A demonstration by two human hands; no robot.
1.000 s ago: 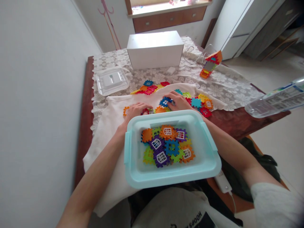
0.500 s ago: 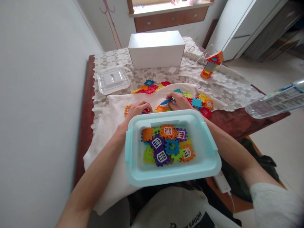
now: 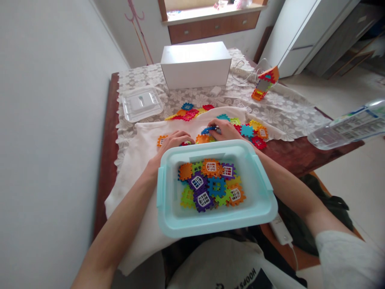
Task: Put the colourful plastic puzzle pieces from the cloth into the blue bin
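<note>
My right hand is closed, its fingers pinching a blue interlocking building piece above the white cloth. To its left, my left hand has its fingers curled round a red building piece, partly hidden by the tub's far rim. Between the hands lies an orange building piece. An orange window piece rests just left of my left hand. In front of me a pale turquoise tub holds several jagged-edged pieces, among them a purple window piece.
Red, yellow and blue pieces lie beyond the hands; more pieces lie right. A small built house, a white box and a clear lid stand farther back. A plastic bottle is at the right edge.
The blue piece in my right hand has turned, showing more of its flat face. My left fingers have shifted slightly over the red piece. The view has moved a little.
</note>
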